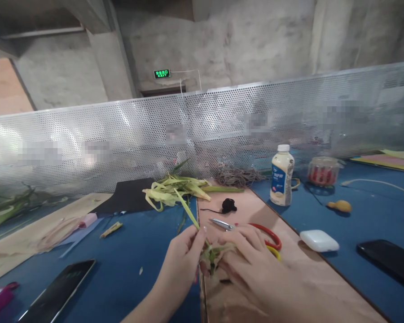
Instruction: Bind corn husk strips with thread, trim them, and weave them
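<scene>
My left hand (183,255) pinches a narrow green corn husk strip (186,209) between thumb and fingers; the strip's long end points up and away. Close beside it, my right hand (251,258) has its fingers curled over a crumpled corn husk bundle (212,255), which lies between both hands. Its fingertips are partly hidden. Scissors (223,223) lie just beyond my right hand, blades to the left, with a red handle loop (271,235) showing behind the knuckles. A small ball of black thread (229,206) rests farther back on the tan board (256,215).
Loose corn husks (178,188) and grey cord (239,176) lie by the perforated metal screen (138,139). On the right are a milk bottle (282,177), plastic tub (323,171), small gourd (339,206), white case (319,241) and dark phone (388,262). Another phone (59,291) lies left.
</scene>
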The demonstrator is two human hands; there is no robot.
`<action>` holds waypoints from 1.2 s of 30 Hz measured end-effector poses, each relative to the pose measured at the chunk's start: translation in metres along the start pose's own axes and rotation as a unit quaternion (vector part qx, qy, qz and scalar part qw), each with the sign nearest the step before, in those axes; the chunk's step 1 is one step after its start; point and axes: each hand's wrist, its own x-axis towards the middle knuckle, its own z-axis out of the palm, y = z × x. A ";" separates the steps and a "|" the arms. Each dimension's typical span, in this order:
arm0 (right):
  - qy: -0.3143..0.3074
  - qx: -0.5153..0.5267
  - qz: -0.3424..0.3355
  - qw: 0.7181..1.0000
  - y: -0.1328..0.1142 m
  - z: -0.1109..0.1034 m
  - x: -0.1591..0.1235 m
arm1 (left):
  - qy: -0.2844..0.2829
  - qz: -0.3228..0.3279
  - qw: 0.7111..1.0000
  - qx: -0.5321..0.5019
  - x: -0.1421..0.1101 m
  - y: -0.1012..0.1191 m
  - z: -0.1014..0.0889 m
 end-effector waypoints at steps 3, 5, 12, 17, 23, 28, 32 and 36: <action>-0.001 -0.027 -0.009 1.000 0.001 -0.002 0.000 | -0.015 -0.033 0.998 -0.052 0.004 0.001 -0.003; -0.002 -0.038 -0.016 0.999 0.003 -0.004 0.001 | -0.004 -0.042 0.997 -0.069 0.006 0.000 -0.004; -0.043 -0.004 0.029 0.999 0.009 0.003 0.000 | -0.018 -0.034 0.997 -0.071 0.007 -0.003 -0.004; -0.045 0.110 0.101 0.988 0.007 -0.007 0.006 | -0.056 0.012 0.998 0.019 0.005 0.002 -0.005; -0.036 0.258 0.218 0.941 0.002 -0.018 0.013 | -0.114 0.117 0.971 0.172 -0.005 0.012 -0.005; -0.101 0.402 0.316 0.853 -0.006 -0.027 0.023 | -0.138 0.121 0.964 0.193 -0.010 0.014 -0.003; -0.133 0.432 0.356 0.818 -0.008 -0.031 0.026 | -0.130 0.123 0.968 0.177 -0.008 0.014 -0.003; -0.192 0.452 0.340 0.802 -0.005 -0.028 0.019 | -0.120 0.122 0.972 0.158 -0.006 0.014 -0.004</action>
